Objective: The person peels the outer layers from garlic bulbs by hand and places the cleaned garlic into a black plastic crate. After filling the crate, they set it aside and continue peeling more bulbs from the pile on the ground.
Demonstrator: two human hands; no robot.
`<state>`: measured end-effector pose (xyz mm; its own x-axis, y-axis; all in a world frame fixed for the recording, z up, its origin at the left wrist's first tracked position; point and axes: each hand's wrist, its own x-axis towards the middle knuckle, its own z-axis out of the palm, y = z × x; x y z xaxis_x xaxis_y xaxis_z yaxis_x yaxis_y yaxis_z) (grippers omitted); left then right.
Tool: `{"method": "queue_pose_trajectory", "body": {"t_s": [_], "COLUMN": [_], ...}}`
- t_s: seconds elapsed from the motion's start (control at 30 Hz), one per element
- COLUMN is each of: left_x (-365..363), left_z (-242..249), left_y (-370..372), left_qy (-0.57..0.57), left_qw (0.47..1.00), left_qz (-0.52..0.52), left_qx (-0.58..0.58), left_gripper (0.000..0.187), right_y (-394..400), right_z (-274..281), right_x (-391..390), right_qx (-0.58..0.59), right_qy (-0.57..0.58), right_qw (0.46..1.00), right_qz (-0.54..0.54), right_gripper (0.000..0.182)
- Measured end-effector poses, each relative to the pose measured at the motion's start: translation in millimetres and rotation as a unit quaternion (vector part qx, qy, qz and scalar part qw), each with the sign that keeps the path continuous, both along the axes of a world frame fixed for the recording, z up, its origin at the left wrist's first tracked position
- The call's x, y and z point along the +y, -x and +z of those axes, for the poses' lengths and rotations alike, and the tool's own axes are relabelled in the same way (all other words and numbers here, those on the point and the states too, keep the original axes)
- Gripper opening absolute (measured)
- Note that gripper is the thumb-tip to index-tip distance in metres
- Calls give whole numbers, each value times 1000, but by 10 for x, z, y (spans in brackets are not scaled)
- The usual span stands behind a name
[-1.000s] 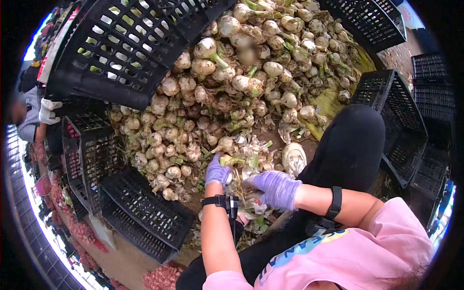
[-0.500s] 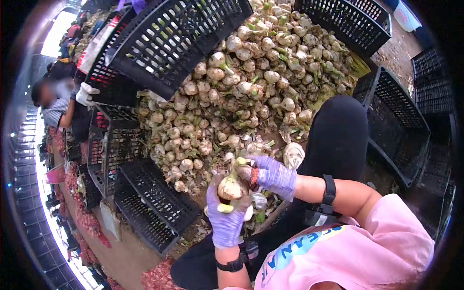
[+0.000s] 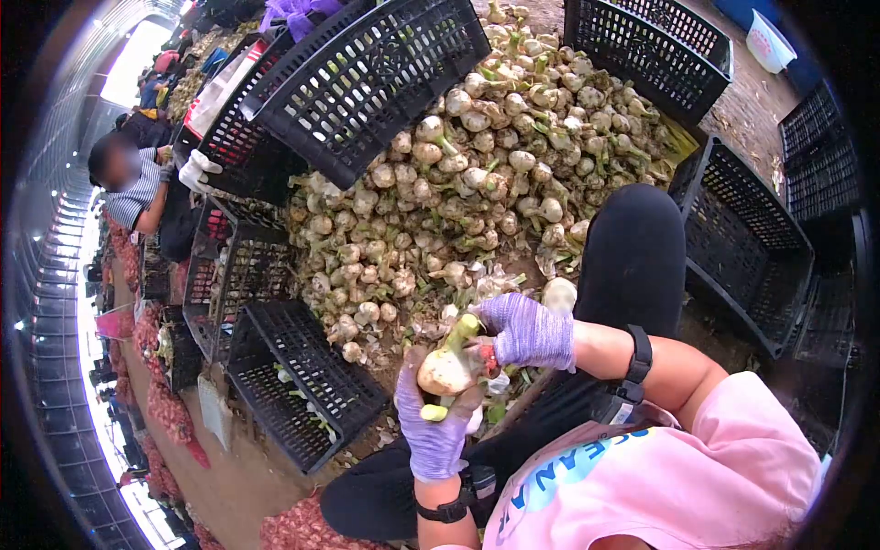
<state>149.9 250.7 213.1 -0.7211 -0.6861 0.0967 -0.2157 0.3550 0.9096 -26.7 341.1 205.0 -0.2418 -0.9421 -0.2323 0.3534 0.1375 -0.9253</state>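
A pale garlic bulb (image 3: 445,372) with a thick green stalk (image 3: 461,332) is between my two purple-gloved hands. My left hand (image 3: 431,431) cups it from below, fingers closed around it. Gripping the neck and stalk side of the same bulb is my right hand (image 3: 530,332), its thumb against the bulb. Something red-orange (image 3: 490,356) shows at the right thumb; what it is I cannot make out. A cut yellow-green stalk end (image 3: 434,413) sticks out over the left palm. What it belongs to is mostly hidden.
A large heap of garlic bulbs (image 3: 513,165) lies ahead. Black crates stand around it: one tilted (image 3: 367,82), one lower left (image 3: 307,385), one right (image 3: 747,238). A person in a striped shirt (image 3: 137,197) is at left, near red mesh sacks (image 3: 168,412).
The bulb has tilted so its stalk leans to the right, and its side looks paler and cleaner. My right hand has shifted slightly around the neck. The whole view has moved a little.
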Motion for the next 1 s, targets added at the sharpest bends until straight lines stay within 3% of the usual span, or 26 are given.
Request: {"method": "queue_pose_trajectory", "body": {"t_s": [0.07, 0.1, 0.13, 0.2, 0.23, 0.27, 0.3, 0.33, 0.37, 0.4, 0.43, 0.47, 0.5, 0.53, 0.6, 0.67, 0.73, 0.8, 0.87, 0.93, 1.0], "left_x": [-14, -84, -73, -174, -222, -263, -293, -278, -287, -293, -271, -345, -367, -384, -476, -432, -373, -377, -395, -400, -392], "left_z": [107, -68, 71, 0, -19, -24, 16, 71, 26, -23, 181, 156, 213, 320, 301, 241, 218, 205, 148, 217, 319], "left_y": [50, -33, -5, -69, -28, 35, 90, 141, 111, 78, 177, 150, 131, 153, 151, 161, 171, 214, 147, 104, 78], "left_qy": [-270, -341, -483, -641, -557, -464, -516, -421, -335, -248, -226, -93, -172, -248, -191, -85, -123, -80, -131, -103, -140], "left_qw": [961, 940, 875, 762, 830, 884, 857, 905, 941, 969, 970, 972, 962, 947, 952, 980, 980, 973, 978, 993, 989], "left_qz": [-22, 19, 11, -67, -37, -6, 4, 54, 39, 21, -21, -88, -87, -86, -124, -77, -39, 0, 25, 24, 29], "left_qx": [54, 21, 33, 58, -2, -62, -16, -32, -19, -8, -84, -196, -191, -186, -203, -165, -153, -219, -159, -45, -48], "left_gripper": [77, 74, 73, 76, 78, 80, 73, 72, 70, 70, 68, 62, 58, 54, 48, 44, 41, 42, 43, 44, 44], "right_y": [65, 93, 100, 116, 56, 72, 101, 124, 111, 106, 91, 78, 90, 83, 81, -17, -32, -65, 48, 112, 315], "right_z": [-13, -119, -151, -191, -229, -242, -227, -205, -293, -299, -294, -281, -198, -207, -247, -347, -227, -253, -308, -322, -375], "right_x": [24, 18, 24, 21, -7, 16, 45, 55, 18, -3, -18, -20, 29, 20, -2, -65, 4, -33, -84, -111, -99], "right_qx": [148, 283, 280, 162, 68, 67, -1, -70, 73, 70, 103, 135, -175, -176, -309, -144, -30, -99, -362, -399, -288], "right_qy": [-3, 41, 40, 188, 165, 165, 114, 63, 57, 55, 64, 74, 23, 24, -14, 58, 63, 82, 85, 158, 116], "right_qw": [988, 957, 958, 967, 983, 983, 993, 996, 996, 996, 993, 988, 981, 981, 948, 987, 997, 991, 928, 898, 923], "right_qz": [49, 53, 53, 64, 35, 35, 21, 6, -17, -19, 6, 32, 79, 81, 73, 43, 41, 29, 27, -96, -229], "right_gripper": [28, 30, 30, 29, 30, 30, 31, 32, 31, 31, 29, 27, 23, 23, 22, 26, 33, 33, 54, 49, 31]}}
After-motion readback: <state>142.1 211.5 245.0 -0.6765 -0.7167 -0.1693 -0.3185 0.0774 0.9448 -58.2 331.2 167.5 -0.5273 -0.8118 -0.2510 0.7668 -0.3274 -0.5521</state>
